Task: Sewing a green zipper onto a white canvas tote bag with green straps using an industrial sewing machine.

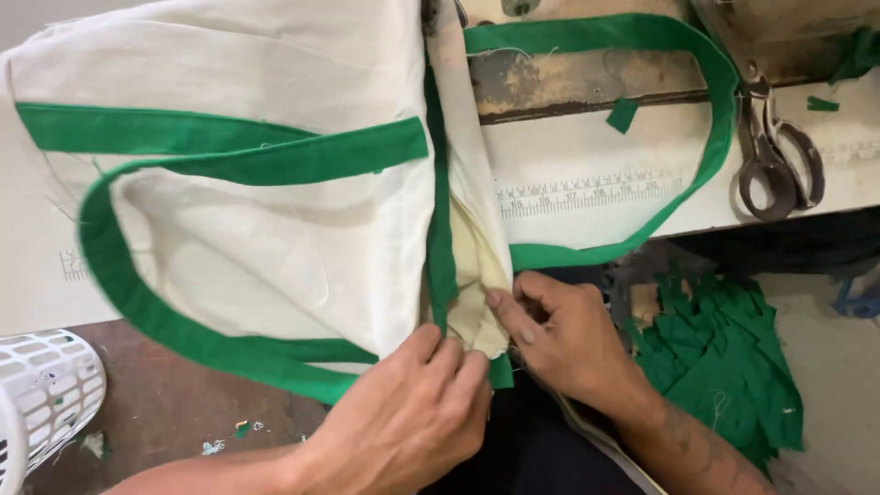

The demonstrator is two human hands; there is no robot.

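1. Bag first: a cream cloth tote bag (247,183) with green trim lay spread over the front edge of the worktop (587,147), its bottom corner hanging off toward the person's lap.
2. Left hand (403,417) was curled nearly closed, fingertips pinching the bag's lower edge right where the green binding (440,229) ran down the side seam.
3. Right hand (559,339) was also mostly closed, thumb and forefinger nipping the same cloth corner just beside the left hand, the two almost touching.
4. Handling guess: looked like thin, floppy cotton, light, not slippery, nothing fragile about it. It would sag and bunch anywhere it wasn't supported, so the stitched green binding and the seam corner seemed the firmest spots to grab.
5. One green handle loop (137,302) draped across the near side of the bag; the other handle loop (706,137) curved out over the worktop toward the right end.
6. Scissors (775,156) lay near the right end of the worktop, just past that second loop, apart from both hands.
7. A printed ruler strip (587,194) ran along the worktop's front edge, inside the loop.
8. Below the front edge, a pile of green fabric offcuts (724,367) sat to the right, and a white plastic basket (46,394) at the far left on the floor.
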